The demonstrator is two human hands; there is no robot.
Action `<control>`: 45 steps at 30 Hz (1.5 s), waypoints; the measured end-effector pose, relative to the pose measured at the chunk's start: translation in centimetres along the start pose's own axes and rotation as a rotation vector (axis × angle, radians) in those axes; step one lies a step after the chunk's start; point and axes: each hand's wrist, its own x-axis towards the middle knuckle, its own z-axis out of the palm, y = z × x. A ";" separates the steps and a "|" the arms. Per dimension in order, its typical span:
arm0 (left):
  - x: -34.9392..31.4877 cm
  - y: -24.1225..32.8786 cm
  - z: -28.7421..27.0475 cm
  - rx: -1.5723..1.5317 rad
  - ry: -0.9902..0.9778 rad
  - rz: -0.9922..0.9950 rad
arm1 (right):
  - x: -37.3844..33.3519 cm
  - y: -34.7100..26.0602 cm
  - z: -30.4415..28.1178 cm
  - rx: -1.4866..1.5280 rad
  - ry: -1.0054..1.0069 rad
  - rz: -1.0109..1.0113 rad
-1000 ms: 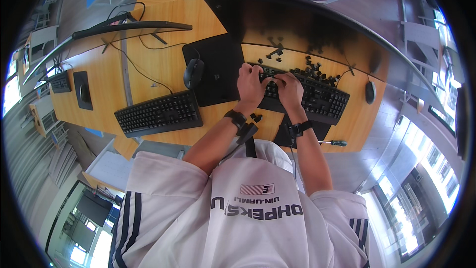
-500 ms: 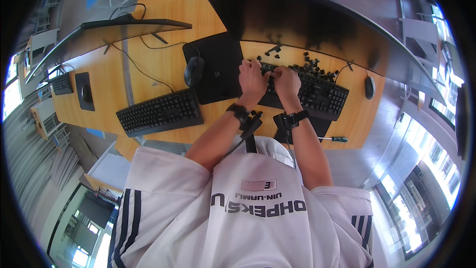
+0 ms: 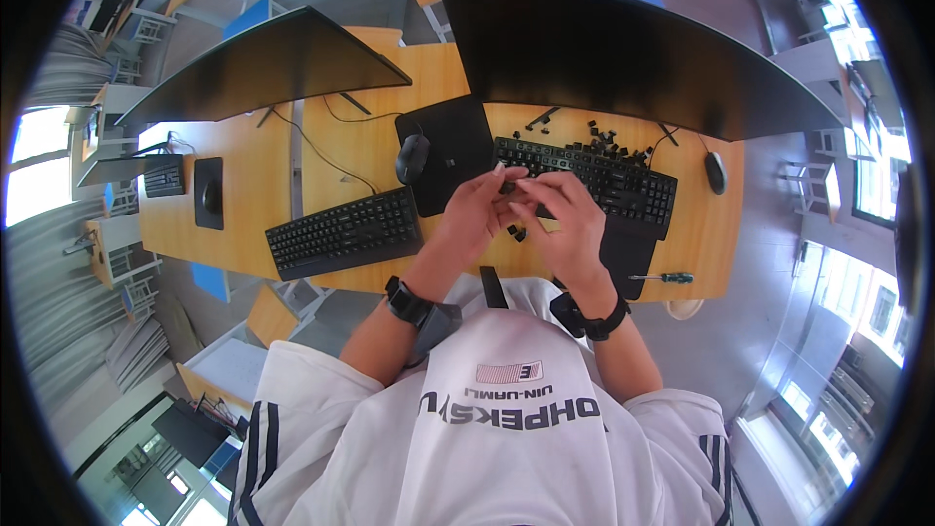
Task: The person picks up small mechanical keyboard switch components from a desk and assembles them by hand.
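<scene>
My left hand [image 3: 470, 217] and my right hand [image 3: 571, 224] are raised together over the near edge of a black keyboard [image 3: 633, 185]. Their fingertips meet, closed in a pinch; a small dark bit shows between them, too small to name. Several loose black keycaps [image 3: 606, 142] lie in a heap behind the keyboard. A few more small dark pieces [image 3: 516, 232] show between my wrists and the keyboard. My hands hide part of the keyboard's left half.
A large monitor [image 3: 623, 58] stands behind the keyboard. To the left are a mouse [image 3: 412, 158] on a black pad [image 3: 458, 141], a second keyboard [image 3: 343, 234] and another monitor [image 3: 273, 68]. A screwdriver [image 3: 664, 278] lies near the front right edge; another mouse [image 3: 716, 173] sits farther right.
Both hands have come off the keyboard's upper left keys and drawn back toward me, fingertips now together in the air. The view has shifted slightly.
</scene>
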 end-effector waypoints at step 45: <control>-6.4 -4.1 -21.2 0.136 0.320 -0.022 | -5.8 8.4 19.7 0.134 -0.510 0.453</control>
